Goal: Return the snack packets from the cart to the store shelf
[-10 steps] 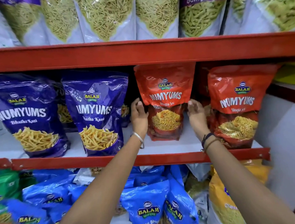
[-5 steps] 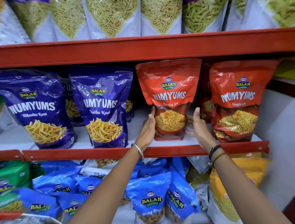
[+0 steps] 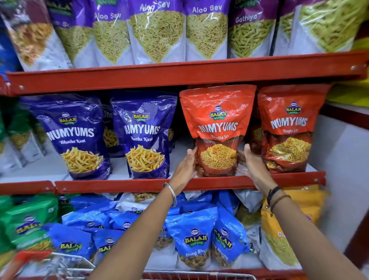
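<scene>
Red Numyums Bhujia Sev packet (image 3: 218, 130) stands upright on the middle shelf (image 3: 189, 183), base right at the red front lip. Left hand (image 3: 186, 168) is flat against its lower left edge, fingers extended upward, palm facing the bag. Right hand (image 3: 251, 163) mirrors it on the lower right edge, open palm, fingers spread along the side. So the packet is cupped between both hands at window level, both touching; neither hand is curled into a closed grasp, more a press from each side. Silver bangle (image 3: 171, 193) on the left wrist, dark bands (image 3: 275, 196) on the right wrist. Just beside on the right: a second red Numyums packet (image 3: 290, 129), upright, close to the right hand's back. To the left, apart by a gap of bare shelf: two purple Numyums Bhatha Kani packets (image 3: 144, 135), upright. Top shelf carries Aloo Sev bags (image 3: 156, 33) and a Gathiya bag (image 3: 248, 29). Lower shelf: blue Balaji packets (image 3: 194, 239), green ones at far left, yellow at right. Wire cart rim (image 3: 198, 276) visible at bottom edge, blurred.
</scene>
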`<state>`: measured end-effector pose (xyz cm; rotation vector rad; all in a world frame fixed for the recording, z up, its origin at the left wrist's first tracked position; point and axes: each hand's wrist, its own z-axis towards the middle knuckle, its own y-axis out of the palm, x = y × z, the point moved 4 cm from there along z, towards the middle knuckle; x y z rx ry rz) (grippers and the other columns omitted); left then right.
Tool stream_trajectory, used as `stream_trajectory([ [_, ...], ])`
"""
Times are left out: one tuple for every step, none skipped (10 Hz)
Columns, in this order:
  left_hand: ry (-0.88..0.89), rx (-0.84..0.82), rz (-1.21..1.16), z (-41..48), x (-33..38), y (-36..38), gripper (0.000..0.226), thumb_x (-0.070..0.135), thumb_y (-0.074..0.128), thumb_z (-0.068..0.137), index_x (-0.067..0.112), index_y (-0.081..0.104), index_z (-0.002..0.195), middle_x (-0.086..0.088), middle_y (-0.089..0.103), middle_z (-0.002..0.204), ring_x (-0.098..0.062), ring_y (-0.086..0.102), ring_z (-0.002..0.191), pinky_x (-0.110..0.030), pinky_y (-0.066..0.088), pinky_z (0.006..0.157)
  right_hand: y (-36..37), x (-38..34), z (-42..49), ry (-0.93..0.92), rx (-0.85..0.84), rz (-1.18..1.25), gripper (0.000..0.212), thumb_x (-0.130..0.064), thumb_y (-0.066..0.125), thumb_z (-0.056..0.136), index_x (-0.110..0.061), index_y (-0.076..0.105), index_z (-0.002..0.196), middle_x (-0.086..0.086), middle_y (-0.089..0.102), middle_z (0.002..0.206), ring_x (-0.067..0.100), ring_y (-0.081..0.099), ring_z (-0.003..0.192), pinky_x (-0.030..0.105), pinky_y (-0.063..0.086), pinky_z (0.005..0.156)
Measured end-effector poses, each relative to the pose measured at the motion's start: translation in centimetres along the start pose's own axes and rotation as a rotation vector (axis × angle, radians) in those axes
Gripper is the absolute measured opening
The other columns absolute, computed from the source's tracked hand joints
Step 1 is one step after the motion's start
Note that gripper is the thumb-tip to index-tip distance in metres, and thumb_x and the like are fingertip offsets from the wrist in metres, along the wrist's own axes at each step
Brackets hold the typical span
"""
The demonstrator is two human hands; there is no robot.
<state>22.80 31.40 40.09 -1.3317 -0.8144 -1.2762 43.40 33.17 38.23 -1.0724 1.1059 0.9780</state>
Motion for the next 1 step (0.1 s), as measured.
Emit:
stream_trajectory([
  [0.166,0.178,0.072,-1.25,-0.36,-1.14,0.05,0.049,0.025,0.092,0.027,0.036,0.135,0.001,0.042,0.143,-0.016,0.038,0.133,-0.043,0.031,0.114,-0.38,2.3,-2.62,-0.098,0.131,-0.048,0.077,-0.064,0.04,0.084,0.004,0.049,0.118,0.038,0.053,0.119,0.051,0.052,0.109,0.068,0.041,0.095],
])
